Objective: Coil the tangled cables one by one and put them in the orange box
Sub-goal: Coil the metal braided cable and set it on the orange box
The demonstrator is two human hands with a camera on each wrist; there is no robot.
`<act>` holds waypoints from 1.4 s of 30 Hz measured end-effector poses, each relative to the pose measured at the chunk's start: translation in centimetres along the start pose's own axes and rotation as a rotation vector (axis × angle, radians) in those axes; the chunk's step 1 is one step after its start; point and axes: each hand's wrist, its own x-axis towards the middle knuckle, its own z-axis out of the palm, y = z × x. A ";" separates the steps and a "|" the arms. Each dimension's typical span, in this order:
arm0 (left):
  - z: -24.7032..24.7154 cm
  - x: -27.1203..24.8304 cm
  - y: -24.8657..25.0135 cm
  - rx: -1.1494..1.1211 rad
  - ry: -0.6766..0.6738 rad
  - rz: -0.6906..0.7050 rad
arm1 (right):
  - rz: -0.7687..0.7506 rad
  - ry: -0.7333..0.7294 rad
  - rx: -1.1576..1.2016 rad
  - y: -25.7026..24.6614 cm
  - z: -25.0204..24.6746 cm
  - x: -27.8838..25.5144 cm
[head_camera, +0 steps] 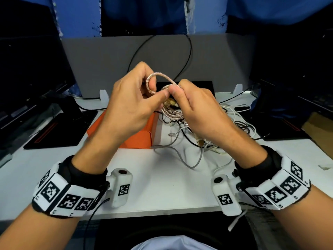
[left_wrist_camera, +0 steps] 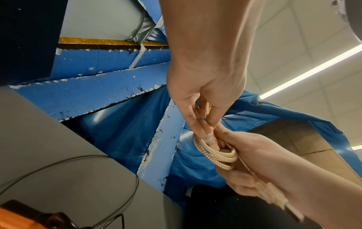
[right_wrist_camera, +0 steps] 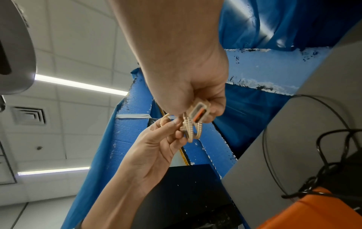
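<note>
The pink-gold cable (head_camera: 164,87) is grasped by the left hand (head_camera: 131,103) and right hand (head_camera: 200,109) above the orange box (head_camera: 144,138); the tangle (head_camera: 234,127) lies beside it, toward the desk's (head_camera: 162,186) right edge.

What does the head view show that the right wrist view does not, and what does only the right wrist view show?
Only the head view shows the white table, the tangle of loose cables lying on it to the right of the orange box, and both wrist bands.

Only the right wrist view shows the open end of the plug on the gold cable, with an orange tongue inside, plus the ceiling lights.

Both show the left hand and the right hand holding the partly coiled gold cable in the air, and the orange box.
</note>
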 end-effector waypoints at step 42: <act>0.4 0.7 -3.1 -0.047 -0.278 -0.131 | 0.046 -0.358 0.218 3.7 -4.8 1.1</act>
